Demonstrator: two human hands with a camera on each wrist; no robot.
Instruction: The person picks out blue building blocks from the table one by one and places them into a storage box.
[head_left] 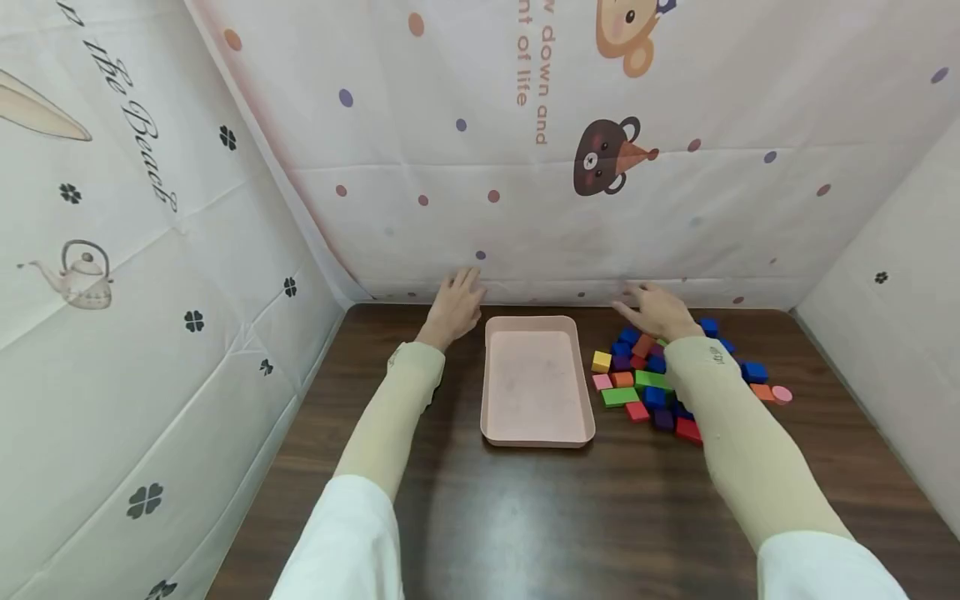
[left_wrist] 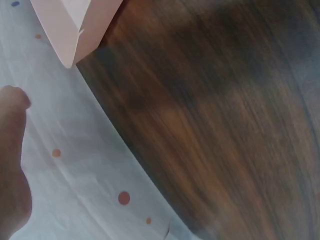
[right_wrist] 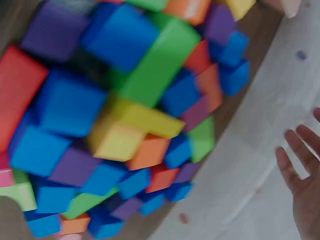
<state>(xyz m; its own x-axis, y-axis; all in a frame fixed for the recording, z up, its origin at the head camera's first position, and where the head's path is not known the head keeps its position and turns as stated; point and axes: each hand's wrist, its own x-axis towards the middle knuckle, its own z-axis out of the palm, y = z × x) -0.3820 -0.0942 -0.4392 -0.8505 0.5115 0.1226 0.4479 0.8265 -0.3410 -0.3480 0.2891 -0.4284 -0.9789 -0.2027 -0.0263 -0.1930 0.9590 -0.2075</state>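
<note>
My left hand (head_left: 452, 308) hovers beside the far left corner of a shallow pink tray (head_left: 537, 379), holding nothing that I can see. Only part of that hand (left_wrist: 12, 165) shows at the edge of the left wrist view, near a corner of the tray (left_wrist: 90, 35). Over the far side of a heap of coloured building blocks (head_left: 651, 379), my right hand (head_left: 660, 312) is raised with its fingers spread. In the right wrist view the right hand (right_wrist: 306, 180) appears apart from the blocks (right_wrist: 155, 65), with no object in its fingers. The right forearm hides part of the heap.
The tray and blocks stand on a dark wooden table (head_left: 495, 517). White printed cloth (head_left: 450, 225) rises along the table's far edge, with more cloth at the left (head_left: 225, 400) and right (head_left: 885, 333). A pink round block (head_left: 782, 395) lies at the heap's right end.
</note>
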